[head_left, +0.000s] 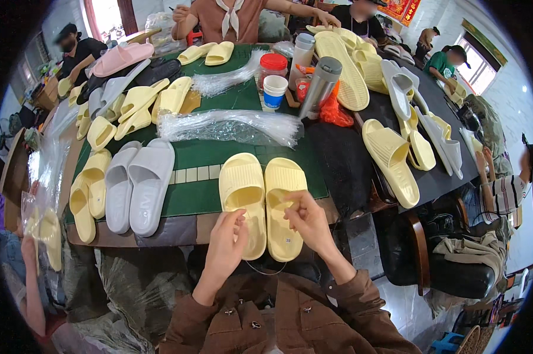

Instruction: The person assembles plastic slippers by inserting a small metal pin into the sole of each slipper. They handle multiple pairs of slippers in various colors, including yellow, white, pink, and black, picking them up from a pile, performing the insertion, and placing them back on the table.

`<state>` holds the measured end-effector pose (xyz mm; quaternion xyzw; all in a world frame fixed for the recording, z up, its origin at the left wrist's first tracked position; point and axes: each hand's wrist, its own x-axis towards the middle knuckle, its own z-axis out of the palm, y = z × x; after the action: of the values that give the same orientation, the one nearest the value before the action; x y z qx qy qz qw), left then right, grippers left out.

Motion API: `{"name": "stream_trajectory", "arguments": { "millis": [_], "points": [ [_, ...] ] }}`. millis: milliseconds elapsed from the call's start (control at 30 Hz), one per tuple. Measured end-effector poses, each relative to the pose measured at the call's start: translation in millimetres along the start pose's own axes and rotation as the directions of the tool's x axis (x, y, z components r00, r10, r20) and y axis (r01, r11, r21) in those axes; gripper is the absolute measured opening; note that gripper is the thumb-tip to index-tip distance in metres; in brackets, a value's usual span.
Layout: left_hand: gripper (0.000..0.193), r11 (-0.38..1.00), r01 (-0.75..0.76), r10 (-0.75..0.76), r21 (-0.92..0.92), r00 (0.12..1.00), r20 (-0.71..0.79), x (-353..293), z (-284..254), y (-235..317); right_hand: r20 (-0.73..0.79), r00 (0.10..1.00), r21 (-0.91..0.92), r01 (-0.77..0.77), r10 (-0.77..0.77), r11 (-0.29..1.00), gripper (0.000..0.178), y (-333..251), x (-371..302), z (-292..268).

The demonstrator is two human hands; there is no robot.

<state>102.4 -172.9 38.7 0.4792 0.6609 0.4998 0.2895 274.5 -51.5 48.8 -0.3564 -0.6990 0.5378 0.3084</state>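
A pair of pale yellow slide slippers, the left slipper (pixel 254 242) and the right slipper (pixel 284 245), lies side by side at the table's front edge, heels toward me. My left hand (pixel 225 242) is beside the left slipper's heel, fingers curled together. Over the right slipper, my right hand (pixel 309 223) has thumb and fingertips pinched. What either pinch holds is too small to make out. A thin clear strand (pixel 266 274) curves below the two heels; its ends are hard to follow. Beyond the toes lies a bundle of clear plastic strands (pixel 231 128) in a bag.
Grey slippers (pixel 151 189) and more yellow slippers (pixel 89 189) stand on the left. Behind are a paper cup (pixel 273 93), a red-lidded jar (pixel 272 68) and a steel flask (pixel 321 88). A black chair (pixel 461 274) stands at right. Several people work around the tables.
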Motion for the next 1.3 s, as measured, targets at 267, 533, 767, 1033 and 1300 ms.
{"name": "stream_trajectory", "arguments": {
  "millis": [267,533,767,1033,1300],
  "points": [
    [0.058,0.808,-0.246,0.287,0.536,0.958,0.007,28.8,27.0,-12.9,0.053,0.901,-0.504,0.397,-0.431,0.767,0.026,24.9,9.3,15.8],
    [0.088,0.815,-0.149,0.075,0.560,0.985,0.154,57.1,29.4,-10.2,0.208,0.970,-0.506,-0.002,0.124,0.863,0.028,31.6,53.0,18.8],
    [0.064,0.752,-0.071,-0.046,0.655,0.986,0.159,76.5,48.1,-13.8,0.090,0.994,-0.552,0.003,0.056,0.834,0.035,44.6,62.3,34.1],
    [0.040,0.822,0.069,-0.151,0.566,0.984,0.099,85.8,49.5,-13.5,0.102,0.994,-0.533,0.025,0.035,0.846,0.033,45.8,61.0,32.4],
    [0.042,0.772,-0.030,0.001,0.635,0.999,0.046,83.4,54.2,-22.5,0.141,0.990,-0.464,0.042,0.026,0.885,0.036,46.9,60.7,28.7]
  ]
}}
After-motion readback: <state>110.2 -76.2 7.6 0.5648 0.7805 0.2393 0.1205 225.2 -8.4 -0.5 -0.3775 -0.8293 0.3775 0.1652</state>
